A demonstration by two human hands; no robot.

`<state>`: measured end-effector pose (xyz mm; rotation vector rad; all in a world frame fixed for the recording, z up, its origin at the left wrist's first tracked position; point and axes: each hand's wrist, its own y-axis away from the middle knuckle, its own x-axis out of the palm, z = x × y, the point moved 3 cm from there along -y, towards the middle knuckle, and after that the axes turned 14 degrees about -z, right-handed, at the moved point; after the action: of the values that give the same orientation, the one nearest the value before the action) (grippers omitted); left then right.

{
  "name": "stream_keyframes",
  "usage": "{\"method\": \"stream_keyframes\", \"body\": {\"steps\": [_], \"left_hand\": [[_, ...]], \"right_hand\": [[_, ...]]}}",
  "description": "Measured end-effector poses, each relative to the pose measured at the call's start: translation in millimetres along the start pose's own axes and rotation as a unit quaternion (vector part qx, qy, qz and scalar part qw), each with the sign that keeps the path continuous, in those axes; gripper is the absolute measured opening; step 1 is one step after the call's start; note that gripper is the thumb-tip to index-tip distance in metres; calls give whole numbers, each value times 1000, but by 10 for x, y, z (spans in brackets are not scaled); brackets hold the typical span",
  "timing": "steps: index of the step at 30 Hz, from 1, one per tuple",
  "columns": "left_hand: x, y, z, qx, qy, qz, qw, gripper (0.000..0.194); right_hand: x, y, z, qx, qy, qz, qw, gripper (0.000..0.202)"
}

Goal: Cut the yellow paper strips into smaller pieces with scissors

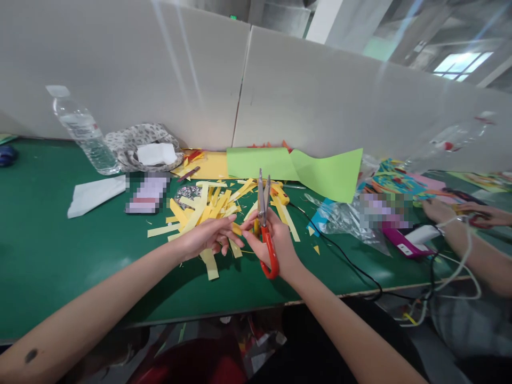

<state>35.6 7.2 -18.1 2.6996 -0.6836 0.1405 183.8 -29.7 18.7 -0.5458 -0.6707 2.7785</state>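
Observation:
My right hand (282,245) is closed round a pair of scissors (270,256) with red handles. Their metal blades point up and away from me, slightly apart. Between my two hands is a small folded yellow paper piece (237,229), pinched by the fingertips of my left hand (210,237). The right thumb and a fingertip also reach this piece. Under and behind the hands lies a loose pile of yellow paper strips (208,205). A yellow glue gun (280,193) with a black cord rests just beyond the right hand, partly hidden by it.
Green paper sheets (264,162) stand against the grey partition (320,101). On the left are a water bottle (86,133), a spotted cloth (138,136) and a phone (148,193). Rightward lie clear plastic (352,226), a magenta power strip (406,242), cables and another person's hand (440,212).

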Motion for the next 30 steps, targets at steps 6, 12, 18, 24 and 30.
{"method": "stream_keyframes", "body": {"steps": [6,12,18,24,30], "left_hand": [[-73,-21,-22,47,14,-57,997,22],[46,59,-39,52,-42,0,998,31],[156,112,2,74,-129,46,988,30],[103,40,74,70,-139,-16,988,28],[109,40,63,55,-124,-19,991,31]], "right_hand": [[-55,-31,1,30,-21,-30,999,22],[-73,-96,-139,176,-91,-78,977,36],[-18,-81,-160,227,-123,-70,964,40],[-97,-116,-171,202,-83,-110,970,40],[-111,-120,-175,210,-81,-113,968,43]]}}
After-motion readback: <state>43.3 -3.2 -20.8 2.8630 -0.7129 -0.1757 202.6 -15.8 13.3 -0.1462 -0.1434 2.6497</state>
